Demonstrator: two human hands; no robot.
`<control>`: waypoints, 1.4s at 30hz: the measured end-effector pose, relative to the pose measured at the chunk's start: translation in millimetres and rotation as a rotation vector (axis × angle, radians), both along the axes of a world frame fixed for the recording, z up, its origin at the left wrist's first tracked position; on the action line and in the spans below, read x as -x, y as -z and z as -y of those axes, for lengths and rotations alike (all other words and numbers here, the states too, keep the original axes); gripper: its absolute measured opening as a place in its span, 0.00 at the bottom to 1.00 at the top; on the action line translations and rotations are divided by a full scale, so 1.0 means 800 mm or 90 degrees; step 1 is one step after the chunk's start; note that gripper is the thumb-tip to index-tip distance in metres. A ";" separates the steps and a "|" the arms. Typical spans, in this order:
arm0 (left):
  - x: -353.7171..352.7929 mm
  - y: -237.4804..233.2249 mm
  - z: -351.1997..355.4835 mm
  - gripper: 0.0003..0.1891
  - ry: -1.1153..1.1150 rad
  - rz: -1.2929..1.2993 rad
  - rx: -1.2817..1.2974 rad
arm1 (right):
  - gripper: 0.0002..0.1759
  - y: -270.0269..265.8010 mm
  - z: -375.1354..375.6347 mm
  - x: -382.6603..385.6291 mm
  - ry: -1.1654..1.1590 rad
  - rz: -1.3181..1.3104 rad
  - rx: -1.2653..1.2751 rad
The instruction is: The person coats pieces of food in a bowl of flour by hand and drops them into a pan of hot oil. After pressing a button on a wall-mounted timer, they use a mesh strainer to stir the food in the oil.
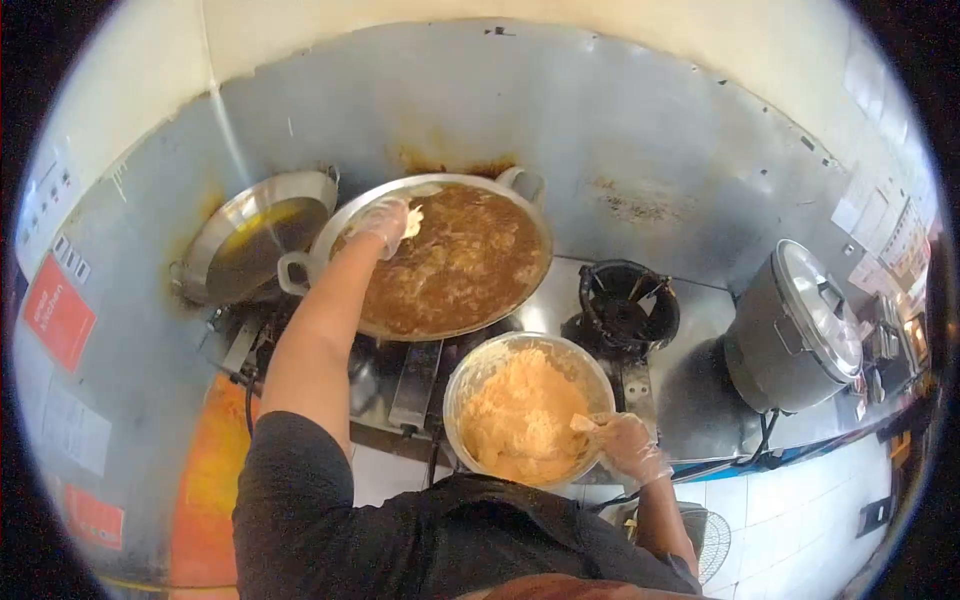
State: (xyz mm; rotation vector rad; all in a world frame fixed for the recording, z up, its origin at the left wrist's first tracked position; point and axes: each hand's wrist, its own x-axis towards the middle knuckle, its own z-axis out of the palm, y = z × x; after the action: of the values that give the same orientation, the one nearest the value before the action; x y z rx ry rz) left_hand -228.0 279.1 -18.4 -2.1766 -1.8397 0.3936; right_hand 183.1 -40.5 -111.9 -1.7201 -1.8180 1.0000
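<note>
My left hand (pixel 384 220), in a clear plastic glove, is stretched over the left side of a large two-handled wok (pixel 541 262) of bubbling brown oil. A pale, battered piece of food (pixel 413 222) is at its closed fingers; the kind of food does not show. My right hand (pixel 634 450), also gloved, is at the right rim of a metal bowl (pixel 606 385) close to my body. Its fingers point inward over the bowl and look coated in batter; what they hold, if anything, I cannot make out. Lumpy orange batter mix (pixel 525 415) fills the bowl.
A second wok (pixel 305 190) with dark oil stands at the left. Right of the large wok is a black burner (pixel 628 305). A tall lidded pot (pixel 790 330) stands further right. The metal splash wall (pixel 400 100) closes off the back. A wire basket (pixel 708 540) is low at the right.
</note>
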 end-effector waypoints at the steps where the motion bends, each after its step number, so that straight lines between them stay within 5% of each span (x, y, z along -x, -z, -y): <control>1: 0.001 0.003 -0.010 0.27 -0.028 -0.105 0.027 | 0.24 -0.006 0.005 -0.002 0.011 -0.006 -0.017; 4: 0.003 0.008 -0.020 0.27 -0.078 0.005 -0.038 | 0.22 -0.014 0.012 -0.007 0.065 -0.020 -0.019; 6: 0.000 -0.001 -0.022 0.15 0.002 -0.062 -0.139 | 0.21 -0.006 0.016 -0.018 0.102 -0.023 0.010; 9: -0.023 -0.049 -0.027 0.09 0.012 0.103 -0.195 | 0.20 0.007 0.020 -0.023 0.094 -0.130 -0.030; 11: -0.060 -0.088 0.007 0.12 0.086 0.436 -0.201 | 0.19 -0.002 0.018 -0.017 0.085 -0.083 0.008; 12: -0.065 -0.080 -0.012 0.17 0.218 0.274 -0.259 | 0.18 -0.003 0.012 -0.012 0.071 -0.033 0.026; 13: -0.111 -0.113 0.037 0.15 0.162 0.266 -0.143 | 0.14 -0.001 0.006 -0.007 0.045 -0.037 0.038; 15: -0.161 -0.111 0.113 0.09 0.265 0.297 -0.182 | 0.09 0.028 -0.010 -0.012 -0.012 -0.061 -0.016; 17: -0.215 -0.081 0.180 0.11 0.327 0.270 -0.144 | 0.10 0.102 -0.031 -0.040 -0.138 0.045 -0.134; 20: -0.264 -0.007 0.237 0.13 0.393 0.208 0.082 | 0.12 0.116 -0.087 -0.028 -0.386 0.608 -0.270; 22: -0.277 0.045 0.263 0.14 0.415 0.202 0.236 | 0.13 0.147 -0.117 -0.019 -0.198 0.287 -0.235; 25: -0.247 0.190 0.255 0.19 0.240 0.248 0.359 | 0.16 0.219 -0.189 0.000 -0.243 0.333 -0.087; 27: -0.223 0.250 0.243 0.20 0.263 0.213 0.340 | 0.18 0.253 -0.217 0.013 -0.199 0.300 -0.067; 29: -0.212 0.248 0.249 0.22 0.278 0.108 0.395 | 0.22 0.258 -0.239 0.030 -0.592 0.651 -0.078; 30: -0.205 0.247 0.252 0.22 0.284 0.055 0.420 | 0.22 0.252 -0.226 0.034 -0.580 0.650 -0.077; 32: -0.182 0.256 0.253 0.23 0.286 -0.023 0.458 | 0.22 0.244 -0.188 0.045 -0.103 0.424 -0.046; 36: -0.150 0.338 0.235 0.23 0.260 0.127 0.417 | 0.20 0.184 -0.162 0.030 -0.148 0.453 0.093; 38: -0.153 0.361 0.220 0.22 0.264 -0.030 0.525 | 0.19 0.216 -0.159 0.009 -0.209 0.443 0.116; 39: -0.164 0.288 0.244 0.22 0.209 0.182 0.454 | 0.18 0.232 -0.167 -0.001 -0.240 0.437 0.119; 42: -0.149 0.423 0.186 0.21 0.257 0.259 0.465 | 0.17 0.239 -0.175 -0.015 -0.319 0.426 0.120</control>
State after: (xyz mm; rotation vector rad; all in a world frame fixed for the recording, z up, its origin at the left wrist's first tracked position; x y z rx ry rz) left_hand -108.9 130.6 -356.7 -3.2509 -1.4952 0.6437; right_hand 195.0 99.3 -302.8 -1.9025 -2.7597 0.8436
